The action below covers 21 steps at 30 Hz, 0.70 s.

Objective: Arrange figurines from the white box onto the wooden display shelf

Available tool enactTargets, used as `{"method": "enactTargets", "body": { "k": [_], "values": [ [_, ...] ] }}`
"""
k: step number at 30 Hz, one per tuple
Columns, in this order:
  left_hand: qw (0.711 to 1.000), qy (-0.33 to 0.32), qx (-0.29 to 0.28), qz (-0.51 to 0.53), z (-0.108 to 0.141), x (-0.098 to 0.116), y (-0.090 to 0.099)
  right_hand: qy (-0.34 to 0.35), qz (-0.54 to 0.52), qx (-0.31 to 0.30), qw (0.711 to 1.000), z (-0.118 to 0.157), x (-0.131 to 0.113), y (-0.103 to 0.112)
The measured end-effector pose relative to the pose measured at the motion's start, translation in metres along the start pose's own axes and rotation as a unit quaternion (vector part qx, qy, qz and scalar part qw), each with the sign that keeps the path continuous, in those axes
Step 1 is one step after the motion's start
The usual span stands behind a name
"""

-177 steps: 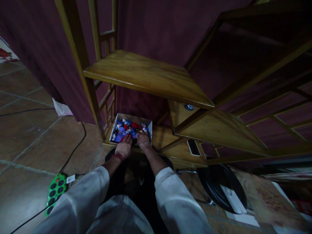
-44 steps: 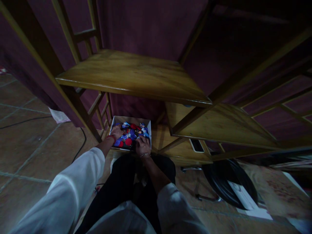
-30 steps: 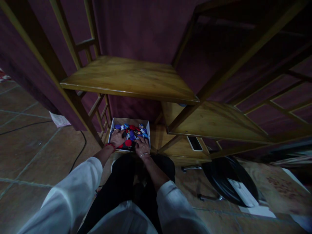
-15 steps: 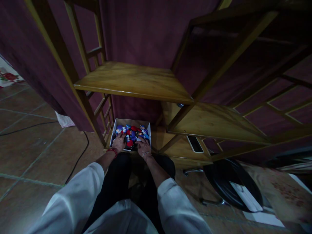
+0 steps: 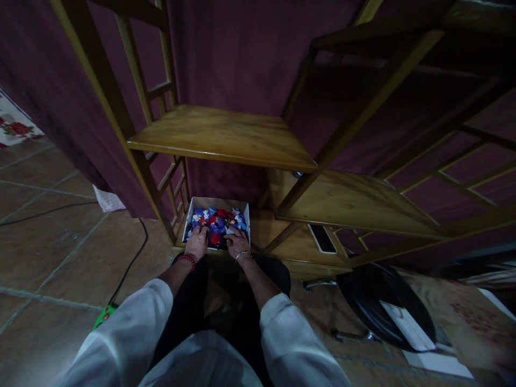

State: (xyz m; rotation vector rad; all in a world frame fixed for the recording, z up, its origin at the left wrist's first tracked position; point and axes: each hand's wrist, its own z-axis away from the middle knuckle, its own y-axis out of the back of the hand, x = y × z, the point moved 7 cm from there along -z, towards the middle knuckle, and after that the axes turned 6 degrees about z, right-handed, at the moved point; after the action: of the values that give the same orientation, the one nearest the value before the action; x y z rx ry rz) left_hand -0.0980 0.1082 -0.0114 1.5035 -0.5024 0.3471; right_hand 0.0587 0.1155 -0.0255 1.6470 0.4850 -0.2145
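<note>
A shallow white cardboard box [image 5: 221,201] sits on the lowest wooden shelf, in front of my knees. Filling it are several small figures [image 5: 220,221] in blue, red, white and purple, too small to make out closely. My left hand [image 5: 197,243], with a red bead bracelet, reaches over the box's front left part, fingers bent down onto the figures beside a dark piece. My right hand [image 5: 237,243], wearing a thin light bracelet, lies over the front right part with its fingers apart. Both hands touch the contents; my fingertips are partly hidden among them.
A wooden shelf board [image 5: 223,134] overhangs behind the box. A phone-like white-edged object [image 5: 322,238] lies on the low shelf to the right. Further right stands a black wheeled chair [image 5: 374,301]. A black cable [image 5: 137,252] and a green object [image 5: 105,316] are on the tiled floor.
My left hand has shifted slightly, its fingers still over the front left figures. My right hand stays nearly in place. The green object on the floor has come into view.
</note>
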Motion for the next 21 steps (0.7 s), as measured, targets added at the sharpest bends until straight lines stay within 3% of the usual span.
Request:
{"method": "enactTargets", "body": {
  "k": [7, 13, 21],
  "values": [
    [1.0, -0.005, 0.0, -0.013, -0.002, -0.008, 0.0, -0.009, -0.011, 0.038, 0.999, 0.004, 0.0, 0.006],
    [0.998, -0.04, -0.005, -0.047, -0.004, -0.008, -0.007, -0.111, 0.004, 0.102, 0.989, 0.012, 0.007, 0.01],
    [0.997, -0.064, -0.039, -0.027, -0.002, -0.004, -0.011, -0.156, -0.009, 0.125, 0.98, 0.001, 0.011, 0.004]
  ]
}}
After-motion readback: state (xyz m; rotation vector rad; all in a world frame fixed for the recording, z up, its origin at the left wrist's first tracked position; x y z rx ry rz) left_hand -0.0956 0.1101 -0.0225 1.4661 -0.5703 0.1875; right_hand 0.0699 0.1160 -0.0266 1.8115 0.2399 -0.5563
